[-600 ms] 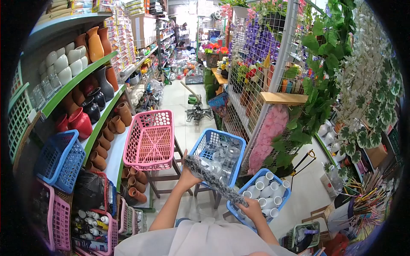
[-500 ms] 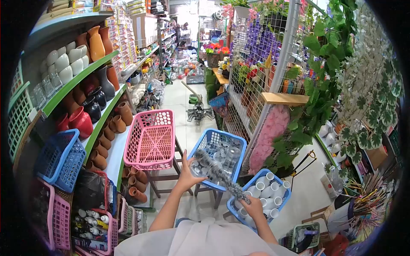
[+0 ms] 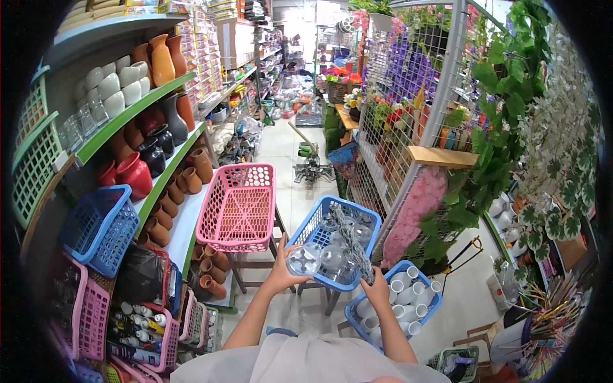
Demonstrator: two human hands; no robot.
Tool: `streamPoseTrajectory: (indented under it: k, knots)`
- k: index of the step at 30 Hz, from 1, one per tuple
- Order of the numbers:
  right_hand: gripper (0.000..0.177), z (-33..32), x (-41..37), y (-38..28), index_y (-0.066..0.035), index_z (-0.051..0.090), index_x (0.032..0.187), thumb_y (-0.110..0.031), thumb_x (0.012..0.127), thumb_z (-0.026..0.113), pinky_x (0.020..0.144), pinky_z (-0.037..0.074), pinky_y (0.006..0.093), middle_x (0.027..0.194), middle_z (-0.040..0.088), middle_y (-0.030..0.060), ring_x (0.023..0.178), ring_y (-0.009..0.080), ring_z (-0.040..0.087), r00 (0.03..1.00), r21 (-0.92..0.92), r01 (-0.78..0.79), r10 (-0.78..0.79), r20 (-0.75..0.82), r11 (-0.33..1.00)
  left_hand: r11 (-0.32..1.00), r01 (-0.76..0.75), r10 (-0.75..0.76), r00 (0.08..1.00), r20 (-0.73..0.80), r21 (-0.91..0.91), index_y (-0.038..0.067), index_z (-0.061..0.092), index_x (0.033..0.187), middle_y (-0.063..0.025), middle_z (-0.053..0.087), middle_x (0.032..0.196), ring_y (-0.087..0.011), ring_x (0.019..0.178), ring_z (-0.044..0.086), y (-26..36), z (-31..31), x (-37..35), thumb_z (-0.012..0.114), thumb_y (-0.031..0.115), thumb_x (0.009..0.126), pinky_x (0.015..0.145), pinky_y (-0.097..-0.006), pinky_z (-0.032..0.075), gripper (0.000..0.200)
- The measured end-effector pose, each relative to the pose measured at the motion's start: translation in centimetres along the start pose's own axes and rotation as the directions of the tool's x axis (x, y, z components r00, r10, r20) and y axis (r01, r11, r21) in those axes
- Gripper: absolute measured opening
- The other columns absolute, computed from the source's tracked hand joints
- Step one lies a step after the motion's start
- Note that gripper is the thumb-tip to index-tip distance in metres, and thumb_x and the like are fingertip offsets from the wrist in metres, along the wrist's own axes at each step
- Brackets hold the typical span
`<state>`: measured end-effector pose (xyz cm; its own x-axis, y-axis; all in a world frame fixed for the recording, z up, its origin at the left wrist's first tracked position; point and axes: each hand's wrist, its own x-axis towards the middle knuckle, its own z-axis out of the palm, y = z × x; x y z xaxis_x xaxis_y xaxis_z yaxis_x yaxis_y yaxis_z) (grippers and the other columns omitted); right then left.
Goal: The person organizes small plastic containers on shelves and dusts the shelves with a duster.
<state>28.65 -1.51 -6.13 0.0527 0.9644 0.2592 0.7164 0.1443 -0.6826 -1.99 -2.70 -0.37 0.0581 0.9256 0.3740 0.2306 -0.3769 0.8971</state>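
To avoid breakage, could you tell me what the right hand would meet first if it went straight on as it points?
Probably the glassware in the blue basket, where the duster held by the right hand points; depth is unclear.

A pale tiled floor aisle [image 3: 281, 156] runs ahead of the fingers [image 3: 285, 252]. Green-edged wall shelves [image 3: 137, 113] stand to their left and a white wire-grid partition [image 3: 399, 147] to their right, in bright light.

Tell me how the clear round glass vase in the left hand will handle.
The clear round glass vase looks fragile, being see-through glass. Its rounded body would likely roll if laid down. The left hand alone holds it, so it seems light.
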Motion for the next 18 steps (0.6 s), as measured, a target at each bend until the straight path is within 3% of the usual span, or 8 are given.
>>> streamPoseTrajectory:
  k: [5,8,12,13,15,16,17,18]
  knots:
    - [0.046,3.2,3.4,0.7,-0.012,0.053,0.119,-0.012,0.075,0.066,0.083,0.048,0.0444,0.109,0.054,0.0168,0.099,0.0381,0.057,0.990,-0.089,0.070,-0.059,0.127,0.994,0.997,0.061,-0.058,0.996,-0.070,0.052,0.009,-0.001,0.149,-0.0187,0.049,0.129,-0.0291,0.123,0.047,-0.7,-2.3,-2.7,0.092,0.022,0.054,0.105,-0.0391,0.036,0.133]
    - [0.043,4.5,4.3,1.0,-0.013,0.058,0.116,-0.014,0.074,0.069,0.083,0.048,0.0444,0.112,0.054,0.0164,0.102,0.0350,0.057,0.933,-0.354,0.013,0.117,0.341,0.935,0.981,0.156,-0.139,0.979,-0.152,0.111,0.007,0.002,0.149,-0.0169,0.050,0.127,-0.0277,0.119,0.050,0.1,-4.4,-4.9,0.092,0.022,0.055,0.104,-0.0386,0.038,0.131]
    - [0.036,5.2,3.9,-0.8,-0.009,0.062,0.108,-0.016,0.074,0.071,0.084,0.047,0.0440,0.109,0.057,0.0133,0.101,0.0341,0.056,0.964,-0.476,0.162,-0.035,0.265,0.865,0.970,0.194,-0.152,0.954,-0.258,0.148,0.007,0.006,0.149,-0.0154,0.049,0.127,-0.0262,0.119,0.050,0.4,-6.7,-7.6,0.092,0.021,0.055,0.103,-0.0375,0.039,0.128]
    - [0.036,5.6,4.1,-1.9,-0.009,0.062,0.108,-0.016,0.074,0.071,0.084,0.047,0.0440,0.109,0.057,0.0133,0.101,0.0341,0.056,0.957,-0.464,0.187,-0.053,0.286,0.866,0.966,0.208,-0.158,0.946,-0.283,0.155,0.007,0.006,0.149,-0.0154,0.049,0.127,-0.0262,0.119,0.050,0.7,-7.2,-8.2,0.092,0.021,0.055,0.103,-0.0375,0.039,0.128]
    - [0.028,6.3,4.4,-4.7,-0.005,0.062,0.103,-0.015,0.077,0.067,0.086,0.044,0.0488,0.114,0.055,0.0149,0.111,0.0319,0.052,0.942,-0.189,0.281,-0.232,0.243,0.941,0.963,0.202,-0.138,0.938,-0.319,0.176,0.005,0.007,0.148,-0.0153,0.049,0.128,-0.0258,0.119,0.050,1.3,-8.0,-9.1,0.092,0.021,0.055,0.104,-0.0368,0.038,0.127]
    - [0.028,6.2,4.2,-6.7,-0.004,0.062,0.105,-0.017,0.081,0.067,0.080,0.048,0.0426,0.108,0.059,0.0142,0.099,0.0293,0.059,0.899,-0.105,0.405,-0.375,0.227,0.908,0.954,0.237,-0.164,0.925,-0.343,0.183,0.004,0.008,0.148,-0.0154,0.049,0.128,-0.0259,0.121,0.049,2.2,-8.2,-9.5,0.092,0.021,0.055,0.104,-0.0366,0.037,0.126]
    - [0.028,6.6,3.7,-8.8,-0.004,0.062,0.105,-0.017,0.081,0.067,0.080,0.048,0.0426,0.108,0.059,0.0142,0.099,0.0293,0.059,0.890,-0.095,0.417,-0.384,0.246,0.904,0.950,0.253,-0.175,0.916,-0.362,0.182,0.004,0.008,0.148,-0.0154,0.049,0.128,-0.0259,0.121,0.049,2.9,-8.4,-9.8,0.092,0.021,0.055,0.104,-0.0366,0.037,0.126]
    - [0.029,7.2,3.1,-11.0,-0.004,0.062,0.107,-0.019,0.083,0.067,0.075,0.049,0.0382,0.105,0.061,0.0134,0.092,0.0265,0.061,0.857,0.188,0.298,-0.349,0.379,0.936,0.951,0.251,-0.171,0.914,-0.367,0.182,0.004,0.008,0.148,-0.0153,0.048,0.130,-0.0257,0.121,0.048,3.6,-8.6,-10.0,0.092,0.022,0.055,0.105,-0.0366,0.037,0.126]
